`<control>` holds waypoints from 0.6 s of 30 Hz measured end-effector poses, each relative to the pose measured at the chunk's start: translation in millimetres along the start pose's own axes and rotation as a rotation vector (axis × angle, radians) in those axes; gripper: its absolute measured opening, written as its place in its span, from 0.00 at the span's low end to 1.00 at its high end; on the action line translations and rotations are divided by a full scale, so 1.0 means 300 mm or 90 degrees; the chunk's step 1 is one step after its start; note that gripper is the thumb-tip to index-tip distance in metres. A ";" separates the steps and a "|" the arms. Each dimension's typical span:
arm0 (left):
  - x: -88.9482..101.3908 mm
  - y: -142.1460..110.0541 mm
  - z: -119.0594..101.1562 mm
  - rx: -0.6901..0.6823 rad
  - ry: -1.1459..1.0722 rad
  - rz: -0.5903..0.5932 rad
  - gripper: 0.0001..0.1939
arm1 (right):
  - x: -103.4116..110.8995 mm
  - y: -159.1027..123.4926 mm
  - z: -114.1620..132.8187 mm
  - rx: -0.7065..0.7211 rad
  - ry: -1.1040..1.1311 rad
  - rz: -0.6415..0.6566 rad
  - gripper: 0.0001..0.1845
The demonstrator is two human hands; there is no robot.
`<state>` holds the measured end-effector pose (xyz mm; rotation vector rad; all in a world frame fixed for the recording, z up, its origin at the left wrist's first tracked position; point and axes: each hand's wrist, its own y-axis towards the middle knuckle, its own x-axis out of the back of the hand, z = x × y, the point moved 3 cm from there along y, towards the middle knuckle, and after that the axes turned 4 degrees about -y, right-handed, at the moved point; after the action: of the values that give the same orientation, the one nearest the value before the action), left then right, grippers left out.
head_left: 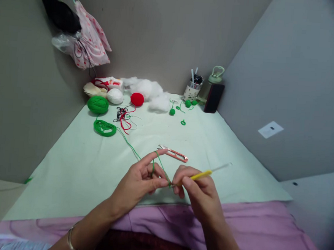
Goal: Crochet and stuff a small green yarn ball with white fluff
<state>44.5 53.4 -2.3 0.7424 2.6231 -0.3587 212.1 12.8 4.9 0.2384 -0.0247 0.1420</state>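
My left hand (140, 178) pinches a small bit of green crochet work (169, 184) between thumb and finger. Green yarn (162, 165) loops over its raised index finger and runs back to a loose green coil (105, 128) on the table. In my right hand (198, 190) is a crochet hook (201, 175) with a yellow handle, held like a pen. One hook end meets the green work at my left fingertips; the other metal end points up to the right. Just beyond my hands lie orange thread snips (178, 155).
Behind the coil sit a green yarn ball (98, 105), a white ball (115, 96), a red ball (137, 99) and white stuffing (146, 90). Small green crocheted pieces (172, 111) lie at the back right, near a pen cup (191, 90), a bottle (212, 84) and a phone (214, 98).
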 end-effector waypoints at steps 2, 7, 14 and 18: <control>-0.010 0.005 0.006 -0.009 -0.067 -0.029 0.42 | -0.009 -0.008 -0.005 0.053 0.008 -0.017 0.13; -0.027 0.004 0.005 -0.058 -0.161 -0.135 0.43 | -0.049 -0.043 0.019 0.266 -0.331 -0.095 0.22; 0.026 -0.010 0.001 -0.208 0.251 -0.200 0.36 | -0.078 -0.045 0.014 0.303 -0.455 -0.141 0.18; 0.032 -0.007 -0.013 -0.135 0.212 -0.089 0.36 | -0.043 -0.012 0.003 0.027 -0.125 -0.158 0.14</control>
<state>34.7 57.1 -2.6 0.5909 2.9742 0.0116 199.8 7.3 4.5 0.2948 -0.1861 -0.1278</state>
